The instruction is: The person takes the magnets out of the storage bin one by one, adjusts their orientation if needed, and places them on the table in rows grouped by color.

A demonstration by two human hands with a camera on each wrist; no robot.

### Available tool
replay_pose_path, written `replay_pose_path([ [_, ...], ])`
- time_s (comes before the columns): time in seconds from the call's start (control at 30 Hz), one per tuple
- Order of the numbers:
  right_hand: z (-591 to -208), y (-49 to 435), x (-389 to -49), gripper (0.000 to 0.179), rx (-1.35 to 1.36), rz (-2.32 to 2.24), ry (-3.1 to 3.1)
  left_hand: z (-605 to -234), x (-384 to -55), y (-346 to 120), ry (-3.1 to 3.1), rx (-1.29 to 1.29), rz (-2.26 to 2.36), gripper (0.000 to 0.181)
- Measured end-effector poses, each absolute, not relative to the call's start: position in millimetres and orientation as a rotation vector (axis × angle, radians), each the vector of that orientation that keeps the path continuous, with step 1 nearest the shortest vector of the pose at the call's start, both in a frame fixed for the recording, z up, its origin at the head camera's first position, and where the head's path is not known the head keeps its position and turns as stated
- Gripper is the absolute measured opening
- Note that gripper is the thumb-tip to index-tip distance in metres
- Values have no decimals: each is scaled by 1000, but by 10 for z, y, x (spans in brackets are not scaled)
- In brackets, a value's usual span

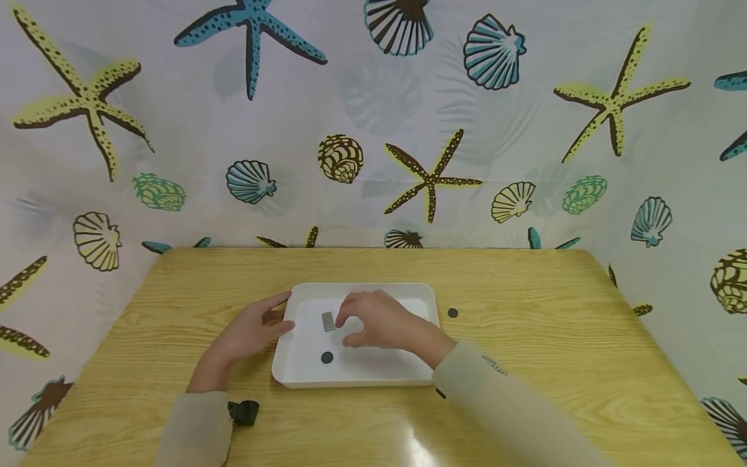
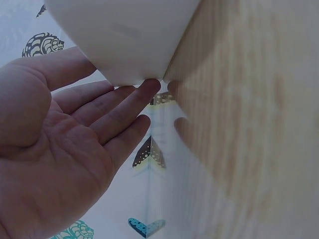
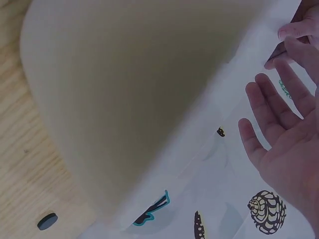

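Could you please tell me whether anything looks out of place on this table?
Possibly one thing: a small dark disc lies on the table, just right of the white tray, while a similar disc lies inside it. Nothing visible looks spilled or damaged.

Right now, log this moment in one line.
left hand: at tray edge; right hand: over tray, near grey block; black disc: in tray; another disc: on table

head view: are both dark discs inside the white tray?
No, one disc lies in the tray, while the other disc sits on the wooden table beside it.
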State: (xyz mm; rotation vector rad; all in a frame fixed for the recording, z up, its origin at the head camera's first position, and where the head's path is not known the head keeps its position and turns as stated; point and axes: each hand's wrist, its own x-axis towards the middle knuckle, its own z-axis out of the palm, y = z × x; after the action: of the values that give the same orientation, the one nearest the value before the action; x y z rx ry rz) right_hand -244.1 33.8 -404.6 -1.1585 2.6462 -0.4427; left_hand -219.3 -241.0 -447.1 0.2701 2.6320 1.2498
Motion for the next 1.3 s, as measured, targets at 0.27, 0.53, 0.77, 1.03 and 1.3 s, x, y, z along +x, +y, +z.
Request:
replay_pose_path([
  [0.27, -4203, 274, -2439, 26, -1166, -445, 2646, -4459, -2179, -2409, 2621, 298, 1271, 69],
  [0.53, -4303, 214, -2412, 24, -1131, -435, 2644, -4451, -2165, -2404, 2632, 288, 1259, 68],
  [0.77, -4376, 175, -2405, 24, -1171, -415, 2625, -4437, -2167, -2393, 2628, 296, 1267, 68],
  [1.03, -4474, 106, -2416, 25, -1232, -370, 2649, -4436, -2179, -2405, 2625, 301, 1250, 69],
  [1.3, -4505, 75, -2380, 22, -1212, -398, 2662, -4450, -2182, -2410, 2615, 304, 1267, 69],
])
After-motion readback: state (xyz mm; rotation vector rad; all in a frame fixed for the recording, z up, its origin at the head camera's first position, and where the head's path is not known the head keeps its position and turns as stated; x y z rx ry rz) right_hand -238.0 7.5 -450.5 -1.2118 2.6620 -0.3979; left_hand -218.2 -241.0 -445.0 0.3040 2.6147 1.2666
